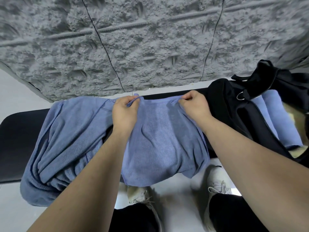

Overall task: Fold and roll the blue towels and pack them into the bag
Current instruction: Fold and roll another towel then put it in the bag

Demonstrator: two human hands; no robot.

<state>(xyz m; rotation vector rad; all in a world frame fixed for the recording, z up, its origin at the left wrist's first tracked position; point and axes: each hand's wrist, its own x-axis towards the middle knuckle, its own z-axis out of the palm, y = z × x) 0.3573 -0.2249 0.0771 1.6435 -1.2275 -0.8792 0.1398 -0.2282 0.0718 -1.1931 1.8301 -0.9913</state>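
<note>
While both hands [124, 113] [194, 106] pinch towel [158, 139] far edge

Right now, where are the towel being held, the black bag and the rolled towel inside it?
held towel [160, 139]: head view, middle of the hanging cloth.
black bag [224, 101]: head view, its near left wall.
rolled towel [282, 121]: head view, its upper side, inside the bag.

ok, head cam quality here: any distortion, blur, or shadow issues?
Head view: strong wide-angle bending at the edges, the black bench curves; the shoes are soft and smeared; left hand and right hand pinching the towel are sharp; light is even, no glare, faint shadows.
</note>
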